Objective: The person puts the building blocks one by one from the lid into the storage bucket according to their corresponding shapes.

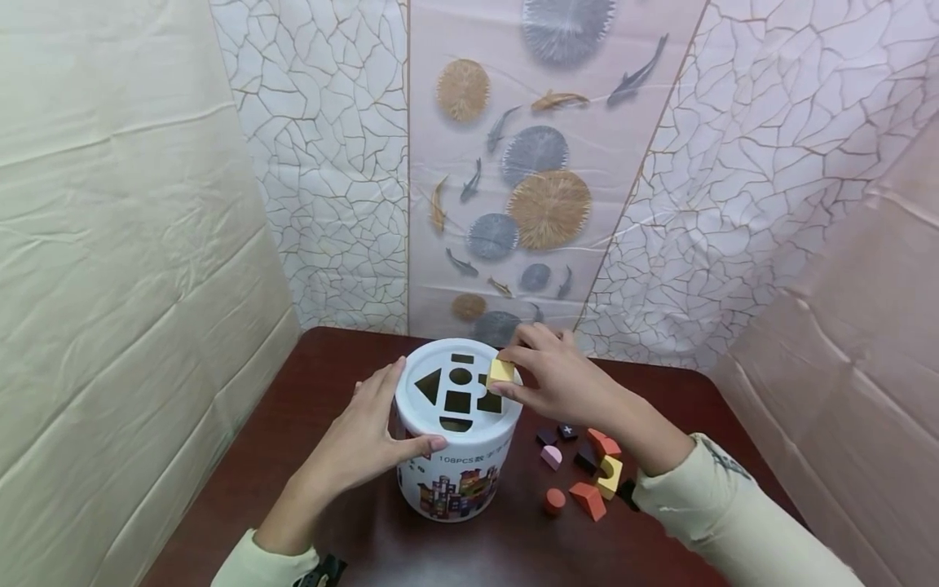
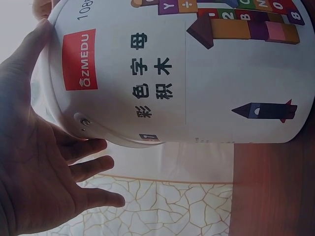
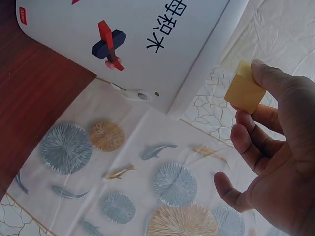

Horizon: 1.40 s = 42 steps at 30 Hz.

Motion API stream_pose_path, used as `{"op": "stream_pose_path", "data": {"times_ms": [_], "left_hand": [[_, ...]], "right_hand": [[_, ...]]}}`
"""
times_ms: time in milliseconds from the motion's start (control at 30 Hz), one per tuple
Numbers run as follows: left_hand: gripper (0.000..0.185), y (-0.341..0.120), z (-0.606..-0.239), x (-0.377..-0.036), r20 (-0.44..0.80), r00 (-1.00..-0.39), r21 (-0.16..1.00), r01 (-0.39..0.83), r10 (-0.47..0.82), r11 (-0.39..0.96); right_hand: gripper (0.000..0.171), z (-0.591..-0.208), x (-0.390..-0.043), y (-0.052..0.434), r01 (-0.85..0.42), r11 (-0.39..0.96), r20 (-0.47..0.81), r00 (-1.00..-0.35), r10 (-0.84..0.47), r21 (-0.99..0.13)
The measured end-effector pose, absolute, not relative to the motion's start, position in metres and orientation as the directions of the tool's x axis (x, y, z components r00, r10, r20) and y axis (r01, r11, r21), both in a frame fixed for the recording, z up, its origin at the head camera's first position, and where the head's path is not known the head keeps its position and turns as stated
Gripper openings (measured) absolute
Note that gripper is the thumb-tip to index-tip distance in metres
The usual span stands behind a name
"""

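A white bucket (image 1: 451, 481) with printed building-block pictures stands upright under a white lid (image 1: 424, 416) cut with shaped holes. My left hand (image 1: 367, 436) rests against the lid's left rim, its thumb along the near edge and its fingers mostly straight. Over the right part of the lid, my right hand (image 1: 561, 379) pinches a yellow wooden block (image 1: 502, 371) between thumb and fingertips. In the right wrist view the yellow block (image 3: 245, 93) shows a square face, and the other fingers are loosely bent. The block covers part of the holes on that side.
Right of the bucket, several loose blocks lie on the dark red table (image 1: 352, 538): a pink half-round (image 1: 551, 456), a red cylinder (image 1: 554, 500), a red-orange block (image 1: 588, 500), a yellow arch (image 1: 610, 477) and dark pieces. Draped cloth walls (image 1: 345, 163) surround the table.
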State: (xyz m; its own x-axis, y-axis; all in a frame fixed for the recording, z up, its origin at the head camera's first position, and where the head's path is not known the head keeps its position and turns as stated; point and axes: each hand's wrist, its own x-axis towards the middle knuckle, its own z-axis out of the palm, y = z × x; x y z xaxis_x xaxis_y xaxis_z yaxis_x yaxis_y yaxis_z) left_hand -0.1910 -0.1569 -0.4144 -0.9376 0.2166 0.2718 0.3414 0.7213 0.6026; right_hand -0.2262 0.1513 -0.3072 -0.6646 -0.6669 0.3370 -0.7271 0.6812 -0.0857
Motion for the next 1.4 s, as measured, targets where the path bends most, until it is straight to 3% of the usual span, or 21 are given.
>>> {"op": "stream_pose_path", "data": {"times_ms": [367, 633, 1400], "left_hand": [[0.14, -0.158, -0.415, -0.189, 0.275, -0.937, 0.596, 0.342, 0.216, 0.726], [0.139, -0.158, -0.417, -0.189, 0.283, -0.935, 0.595, 0.347, 0.215, 0.725], [0.139, -0.156, -0.415, -0.188, 0.284, -0.935, 0.599, 0.346, 0.212, 0.722]], "right_hand": [[0.03, -0.308, -0.228, 0.134, -0.74, 0.669, 0.321, -0.652, -0.687, -0.071], [0.033, -0.311, -0.227, 0.124, -0.783, 0.62, 0.345, -0.594, -0.727, -0.04], [0.03, -0.322, -0.225, 0.109, -0.794, 0.607, 0.318, -0.585, -0.746, -0.038]]}}
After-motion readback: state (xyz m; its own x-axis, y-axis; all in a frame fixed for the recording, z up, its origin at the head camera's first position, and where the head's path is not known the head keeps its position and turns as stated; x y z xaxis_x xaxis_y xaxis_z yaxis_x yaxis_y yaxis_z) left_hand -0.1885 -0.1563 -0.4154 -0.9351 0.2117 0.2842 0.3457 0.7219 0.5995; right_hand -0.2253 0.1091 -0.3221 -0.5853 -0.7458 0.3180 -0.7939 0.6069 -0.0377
